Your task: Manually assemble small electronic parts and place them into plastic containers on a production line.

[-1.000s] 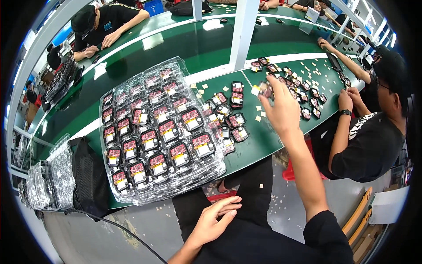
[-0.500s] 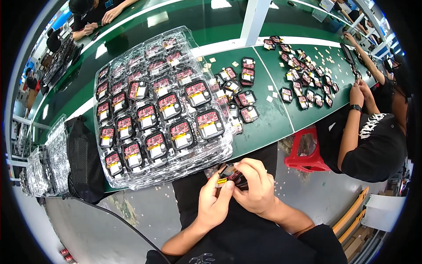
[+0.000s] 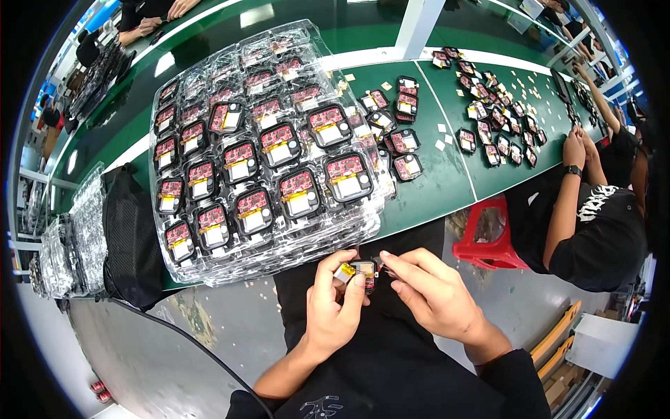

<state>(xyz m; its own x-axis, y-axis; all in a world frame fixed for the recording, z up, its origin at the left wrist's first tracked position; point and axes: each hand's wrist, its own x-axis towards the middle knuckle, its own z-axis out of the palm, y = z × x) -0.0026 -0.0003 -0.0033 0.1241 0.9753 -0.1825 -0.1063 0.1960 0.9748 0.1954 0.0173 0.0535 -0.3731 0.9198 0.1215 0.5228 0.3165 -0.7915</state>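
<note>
My left hand grips a small black device casing with a red circuit board inside, held above my lap. A silver battery pouch with yellow tape stands out at the casing's left side, beside my left thumb. To the right of the casing is my right hand, thumb and fingers pinched together close to its edge. Whatever lies between those fingertips is too small to make out. On the green table ahead, a stack of clear plastic trays carries rows of similar open devices.
More open devices lie loose right of the trays, with another group farther right among small pale squares. A black mesh bag hangs at the left edge. A red stool and a person in black are at the right.
My right hand has drawn back to the right from the device, fingers now pinched. The device is turned so its inside and the battery show more plainly. The whole view has shifted slightly.
</note>
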